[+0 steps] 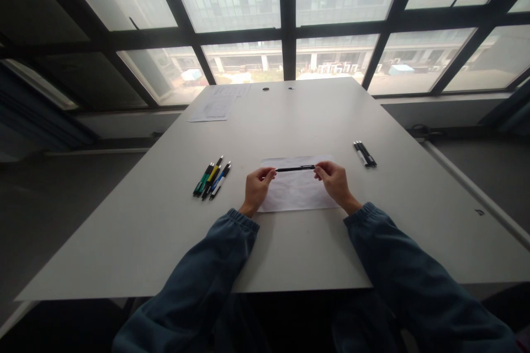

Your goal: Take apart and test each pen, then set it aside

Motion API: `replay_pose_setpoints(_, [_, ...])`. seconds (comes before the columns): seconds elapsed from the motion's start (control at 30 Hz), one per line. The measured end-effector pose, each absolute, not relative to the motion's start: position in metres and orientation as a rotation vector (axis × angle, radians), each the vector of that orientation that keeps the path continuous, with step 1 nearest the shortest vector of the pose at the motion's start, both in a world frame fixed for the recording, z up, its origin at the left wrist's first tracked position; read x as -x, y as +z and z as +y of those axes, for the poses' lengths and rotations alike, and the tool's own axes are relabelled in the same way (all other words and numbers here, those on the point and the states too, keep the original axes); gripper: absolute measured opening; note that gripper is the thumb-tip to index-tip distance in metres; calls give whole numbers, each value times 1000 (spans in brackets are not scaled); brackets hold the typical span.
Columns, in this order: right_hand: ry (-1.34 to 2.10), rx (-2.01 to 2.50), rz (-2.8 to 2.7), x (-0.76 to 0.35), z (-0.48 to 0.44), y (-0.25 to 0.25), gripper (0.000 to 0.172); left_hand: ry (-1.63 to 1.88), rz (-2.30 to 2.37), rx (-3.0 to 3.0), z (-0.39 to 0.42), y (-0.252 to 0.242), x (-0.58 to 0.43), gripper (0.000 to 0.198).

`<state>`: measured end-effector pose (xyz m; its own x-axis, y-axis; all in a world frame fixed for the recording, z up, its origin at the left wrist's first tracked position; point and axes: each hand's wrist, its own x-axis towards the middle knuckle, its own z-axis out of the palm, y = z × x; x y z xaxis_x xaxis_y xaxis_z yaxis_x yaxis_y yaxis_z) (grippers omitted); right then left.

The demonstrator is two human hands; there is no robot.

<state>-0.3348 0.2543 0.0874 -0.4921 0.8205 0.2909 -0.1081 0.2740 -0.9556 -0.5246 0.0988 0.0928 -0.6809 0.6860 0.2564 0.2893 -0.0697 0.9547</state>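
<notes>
A thin black pen (295,168) is held level between both hands above a white sheet of paper (295,193) on the grey table (165,231). My left hand (257,188) pinches the pen's left end with closed fingers. My right hand (334,180) pinches its right end the same way. Both forearms wear dark blue sleeves with gathered cuffs.
Several coloured pens (212,178) lie in a row to the left of the sheet. A few black and white pens (365,153) lie to the right. A printed sheet (219,103) rests at the far left corner by the windows. Two round cable holes (265,89) sit at the far edge.
</notes>
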Motion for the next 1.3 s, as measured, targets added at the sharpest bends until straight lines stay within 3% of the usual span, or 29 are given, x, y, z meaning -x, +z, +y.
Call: replay_pose_setpoints(1.3, [1345,663,-1701,333,253,91,29,1761,1928,-1087,98,94,525,34])
